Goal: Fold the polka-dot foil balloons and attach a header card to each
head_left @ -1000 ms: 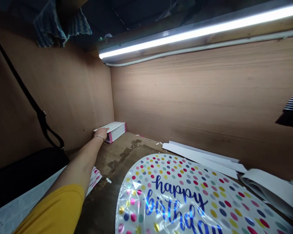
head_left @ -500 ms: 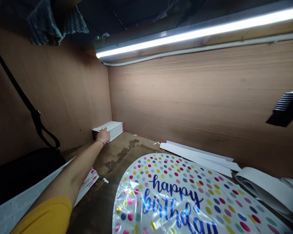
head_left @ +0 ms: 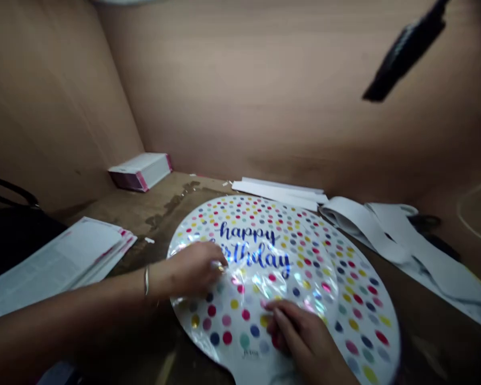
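Note:
Dotted round sheets (head_left: 232,334) printed "happy birthday" lie on the brown work surface, glossy and overlapping. Over the left part of the print is my left hand (head_left: 196,269), a bangle at its wrist; its fingers are curled and blurred, and what they may hold is hidden. My right hand (head_left: 300,334) is over the lower middle of the sheets, thumb and forefinger pressed together. Anything between those fingertips is too small to make out.
A white stack with pink edges (head_left: 144,170) sits in the back left corner. Folded white sheets (head_left: 84,246) lie at left beside a black bag (head_left: 20,232). White strips (head_left: 280,192) and curled white bands (head_left: 401,246) line the back right. A black object (head_left: 404,53) hangs above.
My left hand has left the corner stack and come back over the dotted sheets. My right hand has come into view. The camera has tilted down, showing more of the sheets.

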Demonstrator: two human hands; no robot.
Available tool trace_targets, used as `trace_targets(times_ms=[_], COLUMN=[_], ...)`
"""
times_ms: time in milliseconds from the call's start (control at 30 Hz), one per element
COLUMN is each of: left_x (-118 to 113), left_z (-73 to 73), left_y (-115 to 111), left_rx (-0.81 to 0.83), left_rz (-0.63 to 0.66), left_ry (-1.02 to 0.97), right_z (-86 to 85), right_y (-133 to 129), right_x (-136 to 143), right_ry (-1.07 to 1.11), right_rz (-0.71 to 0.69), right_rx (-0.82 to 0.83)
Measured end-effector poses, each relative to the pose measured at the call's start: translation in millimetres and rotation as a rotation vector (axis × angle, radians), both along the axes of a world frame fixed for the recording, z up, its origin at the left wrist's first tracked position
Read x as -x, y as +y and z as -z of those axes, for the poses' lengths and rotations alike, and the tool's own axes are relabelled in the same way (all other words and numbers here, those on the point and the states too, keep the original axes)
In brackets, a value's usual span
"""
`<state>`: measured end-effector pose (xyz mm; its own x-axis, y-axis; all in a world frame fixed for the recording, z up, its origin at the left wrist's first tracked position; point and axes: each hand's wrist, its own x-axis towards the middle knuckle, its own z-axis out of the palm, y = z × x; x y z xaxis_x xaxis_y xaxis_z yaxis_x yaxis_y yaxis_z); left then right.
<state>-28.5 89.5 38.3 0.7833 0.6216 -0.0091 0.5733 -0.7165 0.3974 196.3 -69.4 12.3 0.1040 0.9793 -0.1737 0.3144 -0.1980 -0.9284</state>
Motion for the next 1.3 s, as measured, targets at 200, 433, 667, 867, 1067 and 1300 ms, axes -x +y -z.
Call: trace_targets(times_ms=[200, 433, 667, 867, 1067, 1300], left_x=[3, 2, -24, -51, -52, -47], left_z=[22.5, 25.6, 16.2, 22.8, 27.1, 22.6], left_y=[-107, -103, -92, -100, -71, -72], left_rx=[-0.098, 0.163, 0.407, 0.288, 0.604, 0.557], left_rz=[0.422, 0.164, -0.042, -0.017, -0.321, -0.326], left_ry=[0.003, -0.110, -0.071, -0.182, -0.312, -0.370], right_z=[-2.9, 12.8, 16.2, 9.3, -15.0, -18.6], right_y=[-20, -54, -53, -50, -17, 40], right_x=[-32, -33, -36, -37, -48, -11], right_ry=[-0.457, -0.608, -0.618, -0.714, -0.779, -0.537], right_rz=[0.040, -0.263, -0.235, -0.155, -0.189, -0.493], right_rx=[-0.218, -0.329, -0.344, -0.430, -0.358, -0.135])
